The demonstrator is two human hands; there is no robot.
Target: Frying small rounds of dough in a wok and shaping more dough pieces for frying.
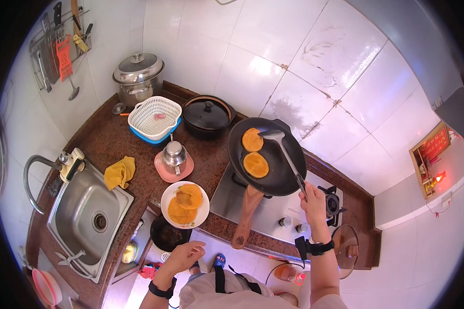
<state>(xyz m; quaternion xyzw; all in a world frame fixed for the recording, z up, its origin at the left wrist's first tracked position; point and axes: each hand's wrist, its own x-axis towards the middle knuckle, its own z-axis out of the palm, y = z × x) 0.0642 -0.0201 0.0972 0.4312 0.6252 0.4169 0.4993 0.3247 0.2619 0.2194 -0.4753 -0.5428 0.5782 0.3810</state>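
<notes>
A metal spatula (289, 154) with a dark handle is gripped in my right hand (313, 202). Its blade rests over the edge of the upper of two orange pancakes (252, 139) in a black frying pan (282, 174). The lower pancake (256, 165) lies flat near the pan's left side. The pan sits on the left part of the gas stove (224, 201), its wooden handle (244, 228) pointing towards me. My left hand (185, 253) holds nothing, fingers loosely apart, below a white plate (203, 214) with orange pancakes (183, 204) overlapping on it.
Behind the plate, a metal cup (174, 154) stands on a pink dish (186, 174). A black lidded pot (208, 117), a white basket (150, 125) and a steel pot (137, 89) line the wall. The sink (89, 204) is left; a glass lid (346, 247) leans at right.
</notes>
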